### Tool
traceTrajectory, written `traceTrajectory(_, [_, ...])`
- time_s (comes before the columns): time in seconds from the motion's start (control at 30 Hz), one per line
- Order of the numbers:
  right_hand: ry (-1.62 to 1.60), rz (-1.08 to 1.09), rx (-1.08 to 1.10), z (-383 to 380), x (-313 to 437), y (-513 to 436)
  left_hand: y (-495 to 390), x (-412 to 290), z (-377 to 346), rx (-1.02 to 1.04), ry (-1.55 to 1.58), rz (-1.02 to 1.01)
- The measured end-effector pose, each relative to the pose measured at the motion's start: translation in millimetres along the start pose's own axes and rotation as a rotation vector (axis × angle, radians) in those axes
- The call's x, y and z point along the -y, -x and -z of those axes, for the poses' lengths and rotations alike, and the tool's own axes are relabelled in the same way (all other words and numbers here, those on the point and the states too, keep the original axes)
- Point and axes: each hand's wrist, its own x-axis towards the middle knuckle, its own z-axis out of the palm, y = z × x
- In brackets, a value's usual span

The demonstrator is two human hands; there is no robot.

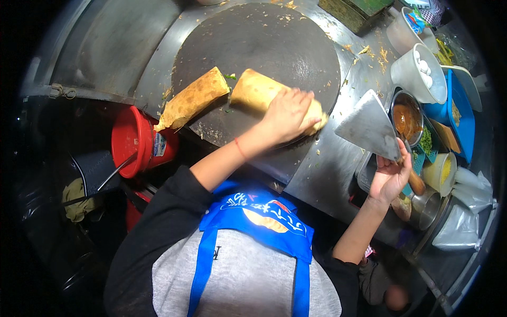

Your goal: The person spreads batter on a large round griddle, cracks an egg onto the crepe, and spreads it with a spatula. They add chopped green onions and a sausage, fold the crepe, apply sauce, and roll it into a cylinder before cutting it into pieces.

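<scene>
Two folded, browned crepe pieces lie on the round dark griddle (pixel 257 39). My left hand (pixel 289 113) rests over the right-hand crepe piece (pixel 255 91), its fingers and thumb gripping the end, which is blurred. To the left, the other crepe piece (pixel 194 97) lies slanted, its lower end reaching past the griddle's rim. Off to the right, my right hand (pixel 390 174) holds a wide triangular metal scraper (pixel 370 125) by its wooden handle (pixel 416 183). The blade is raised above the steel counter, near a bowl of brown sauce (pixel 407 117).
A white tub of eggs (pixel 400 75) stands at right, near a blue bin (pixel 467 130), chopped greens (pixel 425 140) and plastic bags (pixel 457 230). A red bucket (pixel 128 146) sits below the counter at left. A person's sleeve (pixel 372 281) shows at lower right.
</scene>
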Motion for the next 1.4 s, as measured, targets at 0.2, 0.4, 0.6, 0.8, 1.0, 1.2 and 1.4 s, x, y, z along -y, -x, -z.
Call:
traceTrajectory(0.2, [0.200, -0.352, 0.050, 8, -51, -31, 50, 8, 29, 0.046, 0.288, -0.024])
traceTrajectory(0.4, [0.178, -0.567, 0.229, -54, -123, -5, 63, 28, 29, -0.042, 0.175, 0.346])
traceTrajectory(0.6, [-0.048, -0.621, 0.268, -105, -141, 57, 88, 71, 99, 0.066, 0.165, 0.134])
traceTrajectory(0.8, [-0.128, -0.675, 0.230, -195, -186, 101, 115, 166, 181, 0.203, 0.217, 0.165])
traceTrajectory(1.0, [0.071, -0.462, 0.047, -143, -156, 90, 130, 201, 165, 0.220, 0.340, 0.175])
traceTrajectory(1.2, [-0.010, -0.621, 0.047, -204, -225, 116, 133, 214, 159, 0.244, 0.637, 0.292])
traceTrajectory(1.4, [-0.161, -0.779, 0.094, -197, -208, 122, 131, 186, 166, 0.262, 0.557, 0.221])
